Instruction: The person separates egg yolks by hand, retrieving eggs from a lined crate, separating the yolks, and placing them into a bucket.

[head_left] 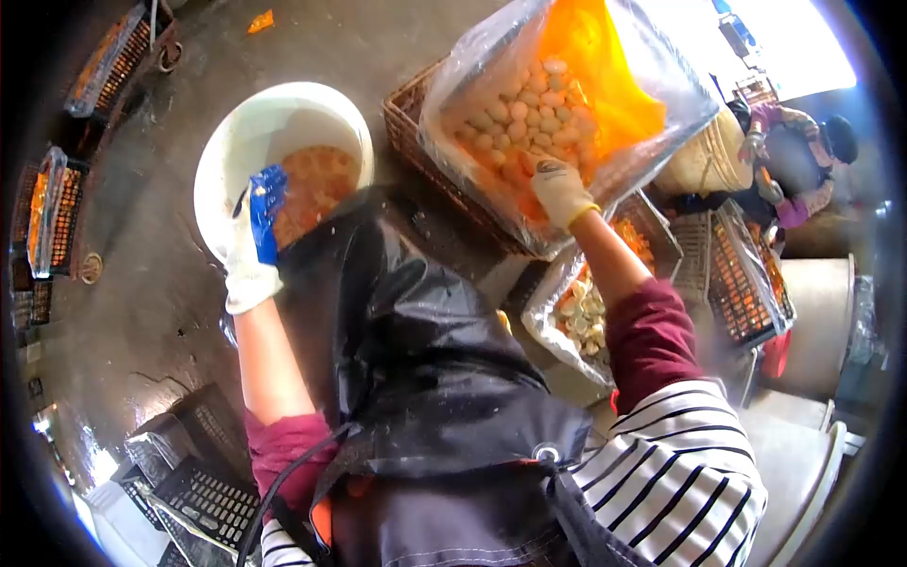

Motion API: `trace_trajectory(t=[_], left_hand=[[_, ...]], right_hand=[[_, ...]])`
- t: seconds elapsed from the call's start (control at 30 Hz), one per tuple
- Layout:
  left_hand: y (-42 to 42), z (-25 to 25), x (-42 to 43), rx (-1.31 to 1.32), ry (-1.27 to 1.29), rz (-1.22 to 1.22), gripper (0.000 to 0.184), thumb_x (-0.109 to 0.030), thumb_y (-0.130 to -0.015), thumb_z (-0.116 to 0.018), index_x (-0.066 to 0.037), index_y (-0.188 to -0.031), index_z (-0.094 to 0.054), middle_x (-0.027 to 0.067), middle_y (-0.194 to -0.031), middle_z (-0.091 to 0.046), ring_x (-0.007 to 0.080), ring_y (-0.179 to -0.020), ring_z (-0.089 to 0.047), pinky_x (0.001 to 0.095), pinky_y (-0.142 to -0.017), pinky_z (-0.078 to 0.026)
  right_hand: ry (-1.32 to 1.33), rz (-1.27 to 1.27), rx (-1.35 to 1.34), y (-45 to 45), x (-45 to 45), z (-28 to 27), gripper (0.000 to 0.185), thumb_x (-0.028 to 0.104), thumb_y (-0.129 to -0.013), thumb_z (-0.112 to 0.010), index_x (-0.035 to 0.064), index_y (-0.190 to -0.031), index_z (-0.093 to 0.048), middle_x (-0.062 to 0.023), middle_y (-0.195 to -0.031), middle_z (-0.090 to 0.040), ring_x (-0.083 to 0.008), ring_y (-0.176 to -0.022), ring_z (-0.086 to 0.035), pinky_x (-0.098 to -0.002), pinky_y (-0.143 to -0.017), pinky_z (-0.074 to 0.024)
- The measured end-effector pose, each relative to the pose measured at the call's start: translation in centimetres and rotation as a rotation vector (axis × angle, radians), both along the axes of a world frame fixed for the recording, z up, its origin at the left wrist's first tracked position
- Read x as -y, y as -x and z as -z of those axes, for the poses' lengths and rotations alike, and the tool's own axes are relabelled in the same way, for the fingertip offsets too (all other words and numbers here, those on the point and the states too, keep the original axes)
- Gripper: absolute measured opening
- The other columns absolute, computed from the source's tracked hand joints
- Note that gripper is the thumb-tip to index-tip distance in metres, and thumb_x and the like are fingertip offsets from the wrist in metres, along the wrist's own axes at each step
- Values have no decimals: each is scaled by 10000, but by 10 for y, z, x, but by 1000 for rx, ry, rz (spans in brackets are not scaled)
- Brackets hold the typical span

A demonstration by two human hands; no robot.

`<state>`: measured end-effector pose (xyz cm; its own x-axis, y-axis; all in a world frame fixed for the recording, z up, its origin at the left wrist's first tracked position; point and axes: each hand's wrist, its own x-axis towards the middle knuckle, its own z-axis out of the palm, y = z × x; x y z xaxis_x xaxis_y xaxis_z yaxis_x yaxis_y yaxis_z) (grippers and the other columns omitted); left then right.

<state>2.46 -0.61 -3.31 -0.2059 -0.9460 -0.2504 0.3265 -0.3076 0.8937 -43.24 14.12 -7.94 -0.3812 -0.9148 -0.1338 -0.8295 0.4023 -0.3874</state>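
A round white plastic bucket [253, 128] stands on the left, holding cloudy orange-brown liquid [316, 184] with foam on its surface. Right of it, a large brown lattice-sided plastic crate [406, 128] is lined with a transparent plastic sheet [477, 61] and a bright orange bag [609, 71]; the pale, rounded eggs [529, 113] lie heaped inside this lining.

The white-gloved left hand [249, 250] is at the bucket's near left rim, its grip closed around a crumpled-looking blue object [266, 203]. The white-gloved right hand [561, 191] reaches over the crate's near side, fingers bent down among the eggs; how far its grip is open, and whether it has hold of one, cannot be told.

The bucket and crate stand apart, with a strip of floor between them. Close below the crate's near edge sits a smaller plastic-lined container [593, 340] of pale pieces. A broad stretch of floor runs from the bucket to the crates [59, 217] along the left.

The grey-brown floor [142, 213] shines wet in places. Black lattice crates [208, 501] lie at lower left; a dark-capped co-worker [798, 165] bends at far right.
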Motion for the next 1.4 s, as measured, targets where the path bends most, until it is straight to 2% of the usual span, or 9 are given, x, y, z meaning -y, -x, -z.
trace_trajectory(t=[0.13,0.2,0.4,0.57,0.8,0.97,1.13,1.3,1.4], left_hand=[[2,-3,1,142,18,-9,347,-181,-931,-495,25,-1210,-506,126,-1160,-573,194,-1044,-561,285,-900,-446],[8,0,0,208,47,-72,311,-206,-914,-544,22,-1121,-580,112,-1057,-639,197,-946,-615,304,-842,-474],[22,-13,-2,275,33,-37,320,-192,-911,-552,36,-1136,-565,115,-1047,-641,201,-935,-620,299,-816,-490],[15,-16,-3,230,-29,-20,330,-197,-918,-540,41,-1146,-558,121,-1068,-631,202,-950,-611,289,-840,-478],[17,1,0,229,90,71,330,-165,-936,-490,47,-1186,-531,119,-1117,-609,181,-1012,-581,268,-899,-441],[25,-14,-8,212,90,4,319,-157,-915,-526,32,-1170,-556,113,-1101,-621,162,-988,-590,253,-862,-459],[19,-10,-10,344,284,30,294,-154,-909,-534,34,-1130,-579,112,-1050,-638,158,-932,-603,245,-811,-473],[21,-34,-15,212,45,-28,287,-141,-899,-551,38,-1121,-581,88,-1040,-635,141,-915,-592,238,-806,-467],[17,-5,-3,96,63,-36,319,-146,-890,-560,19,-1164,-554,74,-1032,-619,133,-860,-582,224,-745,-470]], right_hand=[[-465,-173,-654,-11,41,-15,469,82,-839,-508,16,-1298,-430,-175,-1181,-563,-263,-1087,-553,-385,-821,-476],[-363,-72,-595,35,56,66,432,85,-848,-486,27,-1275,-464,-171,-1223,-536,-277,-1122,-527,-402,-831,-470],[-653,-290,-646,56,60,72,323,173,-855,-480,92,-1139,-609,-150,-1188,-577,-282,-1060,-573,-406,-808,-472],[-721,-95,-207,33,63,18,327,225,-844,-481,63,-1083,-634,-164,-1098,-617,-305,-969,-609,-404,-797,-477],[-560,-681,-490,24,43,-28,379,163,-820,-564,90,-1191,-535,-133,-1053,-611,-316,-986,-592,-372,-825,-479],[-218,-250,687,22,83,-12,464,114,-858,-585,67,-1292,-428,-81,-1237,-509,-223,-1127,-504,-302,-959,-413],[248,-297,1140,-158,123,-119,522,168,-897,-561,18,-1353,-355,-66,-1320,-438,-167,-1184,-453,-273,-1004,-376],[437,-651,-51,-193,175,-51,334,352,-866,-551,164,-1142,-538,-151,-1114,-580,-306,-943,-586,-385,-778,-477],[415,-657,72,-202,179,-66,368,376,-848,-569,189,-1163,-539,-145,-1140,-572,-346,-849,-603,-393,-778,-484]])
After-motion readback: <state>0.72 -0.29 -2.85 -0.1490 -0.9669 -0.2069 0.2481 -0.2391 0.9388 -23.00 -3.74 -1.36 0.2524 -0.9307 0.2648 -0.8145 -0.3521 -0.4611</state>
